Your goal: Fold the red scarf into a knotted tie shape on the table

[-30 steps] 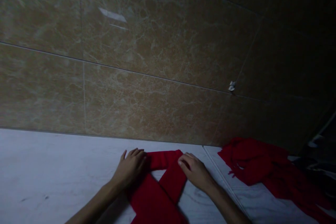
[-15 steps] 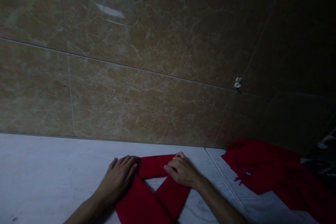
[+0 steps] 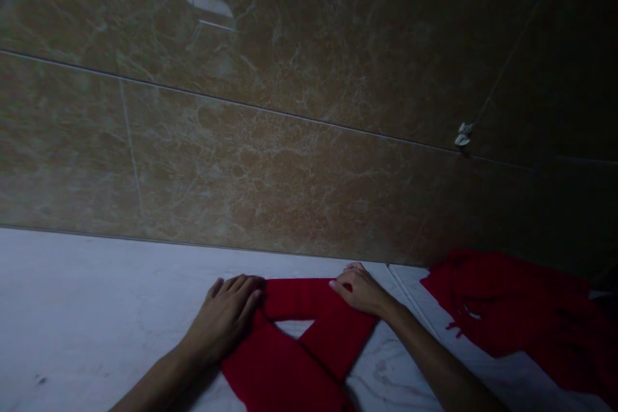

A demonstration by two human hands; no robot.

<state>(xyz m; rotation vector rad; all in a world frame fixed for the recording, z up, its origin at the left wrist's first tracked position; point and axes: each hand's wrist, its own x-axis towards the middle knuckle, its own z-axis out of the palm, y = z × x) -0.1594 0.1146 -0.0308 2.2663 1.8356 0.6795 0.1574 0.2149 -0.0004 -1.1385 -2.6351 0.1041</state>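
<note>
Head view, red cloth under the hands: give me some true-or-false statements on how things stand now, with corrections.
1. The left hand lies flat on the folded red cloth. True.
2. The right hand is lifted clear of that cloth. False: it rests on the cloth's far right corner.
3. A second red cloth lies heaped to the right, apart from both hands. True.
4. The folded cloth covers the white surface without a gap. False: a small triangle of surface shows between its bands.
5. The wall behind is plain white. False: it is brown marbled tile.
</note>
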